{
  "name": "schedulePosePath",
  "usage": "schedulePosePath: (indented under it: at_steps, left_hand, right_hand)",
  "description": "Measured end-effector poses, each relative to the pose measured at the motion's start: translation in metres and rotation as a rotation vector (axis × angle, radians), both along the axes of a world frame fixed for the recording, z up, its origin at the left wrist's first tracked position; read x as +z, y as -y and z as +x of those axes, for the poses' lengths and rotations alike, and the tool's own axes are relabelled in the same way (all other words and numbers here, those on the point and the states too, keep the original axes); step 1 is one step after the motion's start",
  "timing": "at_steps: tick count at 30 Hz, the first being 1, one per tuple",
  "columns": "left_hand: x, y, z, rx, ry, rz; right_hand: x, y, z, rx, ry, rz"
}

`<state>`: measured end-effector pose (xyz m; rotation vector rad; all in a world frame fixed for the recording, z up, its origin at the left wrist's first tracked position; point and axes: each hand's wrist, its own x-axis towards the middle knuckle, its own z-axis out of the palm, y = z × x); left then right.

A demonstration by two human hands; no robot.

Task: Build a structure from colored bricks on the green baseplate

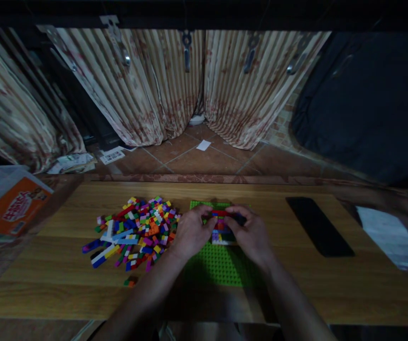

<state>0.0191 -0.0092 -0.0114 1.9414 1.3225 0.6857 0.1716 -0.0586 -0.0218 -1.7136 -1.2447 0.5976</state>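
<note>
A green studded baseplate [225, 267] lies on the wooden table in front of me. On its upper part stands a small build of toy building bricks [221, 237], in rows of red, blue, pink, purple, yellow and white. My left hand [194, 229] grips the build's left side, with thumb and index finger closed at its upper rows. At the right side my right hand [249, 232] does the same. A red brick [219, 213] shows between the fingertips at the far end. The fingers hide part of the build, and which single bricks they touch is hard to tell.
Left of the baseplate spreads a loose pile of colourful bricks [150, 227], with a few strays [130, 282] nearer me. A black flat slab [319, 227] lies on the table [282, 284] at right. Beyond are an orange-labelled bag [15, 206], a white sheet [392, 234] and striped curtains [154, 85].
</note>
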Motion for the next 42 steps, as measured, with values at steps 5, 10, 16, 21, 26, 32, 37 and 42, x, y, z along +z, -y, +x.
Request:
schedulePosePath:
  at_steps: [5, 10, 16, 21, 26, 32, 37, 42]
  left_hand:
    - [0.0, -0.001, 0.003, 0.027, 0.021, -0.04]
    - [-0.006, -0.004, 0.007, 0.03, 0.121, -0.129]
    - [-0.013, -0.006, 0.01, 0.033, 0.203, -0.151]
    - [-0.013, -0.001, 0.011, 0.025, 0.218, -0.149]
    - [-0.003, -0.006, -0.004, -0.029, 0.122, -0.058]
    - [0.015, -0.041, -0.064, 0.016, -0.169, 0.137]
    - [0.018, -0.051, -0.094, -0.127, -0.385, 0.23]
    - [0.02, -0.046, -0.091, -0.177, -0.489, 0.223]
  right_hand:
    - [-0.003, -0.002, 0.0, -0.007, 0.0, -0.05]
    - [-0.006, -0.003, -0.002, -0.029, 0.017, -0.06]
    - [-0.008, -0.005, -0.006, -0.062, 0.046, -0.025]
    - [-0.008, -0.004, -0.003, -0.057, 0.029, -0.081]
    - [-0.008, -0.001, 0.004, -0.014, 0.041, -0.094]
    - [-0.003, 0.004, 0.01, -0.06, 0.124, -0.067]
    - [0.0, 0.004, 0.01, -0.056, 0.157, -0.031]
    - [-0.003, 0.0, 0.01, -0.049, 0.167, -0.015]
